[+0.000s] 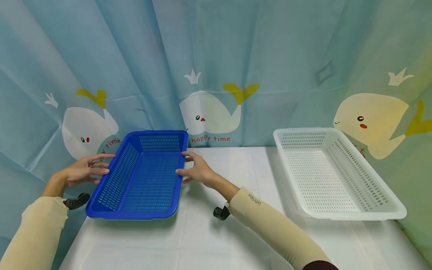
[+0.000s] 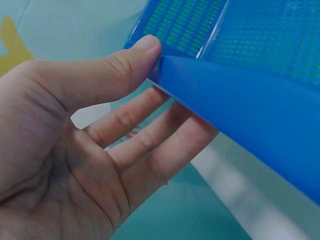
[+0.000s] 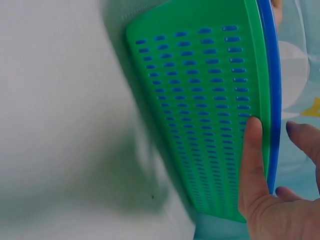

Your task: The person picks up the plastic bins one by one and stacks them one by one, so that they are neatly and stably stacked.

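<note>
A blue plastic basket (image 1: 152,180) sits nested inside a green basket (image 3: 200,85), whose slotted wall shows in the right wrist view. My left hand (image 1: 82,171) grips the left rim, with the thumb (image 2: 130,65) at the blue edge and the other fingers (image 2: 165,145) under it. On the opposite side, my right hand (image 1: 199,170) holds the right rim. One of its fingers (image 3: 252,155) lies against the green wall, while the others reach over the blue rim.
A white slotted basket (image 1: 354,216) stands on the right of the white-covered table (image 1: 236,240). Behind the table hangs a blue curtain (image 1: 287,56) printed with whales. A black wrist device (image 1: 221,213) sticks out below the right forearm.
</note>
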A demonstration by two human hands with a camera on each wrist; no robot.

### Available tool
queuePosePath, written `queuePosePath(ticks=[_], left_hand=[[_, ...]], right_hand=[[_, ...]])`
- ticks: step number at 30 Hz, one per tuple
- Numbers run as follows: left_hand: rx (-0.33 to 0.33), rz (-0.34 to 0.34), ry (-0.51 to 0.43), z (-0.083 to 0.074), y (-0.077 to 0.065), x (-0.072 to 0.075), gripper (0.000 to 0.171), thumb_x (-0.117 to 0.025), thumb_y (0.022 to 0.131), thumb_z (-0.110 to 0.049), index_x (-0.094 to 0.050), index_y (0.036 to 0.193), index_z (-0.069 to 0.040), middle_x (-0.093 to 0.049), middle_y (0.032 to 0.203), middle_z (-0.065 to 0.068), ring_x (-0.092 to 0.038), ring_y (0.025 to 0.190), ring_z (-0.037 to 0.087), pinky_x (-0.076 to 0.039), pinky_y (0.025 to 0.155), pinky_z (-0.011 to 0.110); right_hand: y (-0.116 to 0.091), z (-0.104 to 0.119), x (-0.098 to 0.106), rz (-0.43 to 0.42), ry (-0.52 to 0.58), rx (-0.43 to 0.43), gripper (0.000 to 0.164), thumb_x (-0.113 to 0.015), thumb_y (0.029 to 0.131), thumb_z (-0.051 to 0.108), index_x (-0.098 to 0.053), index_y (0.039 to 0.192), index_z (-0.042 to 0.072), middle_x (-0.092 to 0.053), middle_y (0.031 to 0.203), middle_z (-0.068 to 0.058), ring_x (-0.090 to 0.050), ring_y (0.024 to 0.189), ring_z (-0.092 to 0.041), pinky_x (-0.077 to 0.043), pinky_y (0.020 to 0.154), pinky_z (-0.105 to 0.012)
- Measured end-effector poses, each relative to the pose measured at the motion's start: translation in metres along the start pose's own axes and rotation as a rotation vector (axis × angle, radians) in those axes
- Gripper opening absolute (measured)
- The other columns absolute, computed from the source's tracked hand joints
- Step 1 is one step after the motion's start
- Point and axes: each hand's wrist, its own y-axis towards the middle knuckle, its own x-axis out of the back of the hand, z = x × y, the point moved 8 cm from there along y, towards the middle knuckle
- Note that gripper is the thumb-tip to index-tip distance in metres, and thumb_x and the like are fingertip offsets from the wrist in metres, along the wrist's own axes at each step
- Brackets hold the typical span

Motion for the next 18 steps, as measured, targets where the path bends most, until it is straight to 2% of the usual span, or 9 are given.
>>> queuePosePath(ticks=[9, 18], left_hand=[[-0.008, 0.004, -0.011, 0.0024, -0.0001, -0.0006, 0.062, -0.066, 0.102, -0.018, -0.037, 0.156, -0.011, -0.046, 0.143, 0.031, -0.066, 0.107, 0.027, -0.06, 0.083, 0.049], [-0.019, -0.004, 0.002, 0.0033, 0.0006, 0.0001, 0.061, -0.066, 0.102, -0.018, -0.038, 0.156, -0.011, -0.052, 0.138, 0.026, -0.068, 0.104, 0.027, -0.06, 0.083, 0.049]], right_hand=[[-0.0011, -0.0043, -0.0015, -0.012, -0.02, -0.012, 0.075, -0.075, 0.091, -0.003, -0.039, 0.156, 0.009, -0.041, 0.145, -0.02, -0.072, 0.089, -0.045, -0.064, 0.071, -0.042], [-0.0023, -0.0032, -0.0011, -0.016, -0.047, -0.003, 0.075, -0.076, 0.092, 0.0, -0.039, 0.157, 0.009, -0.041, 0.146, -0.02, -0.074, 0.083, -0.039, -0.064, 0.072, -0.043]])
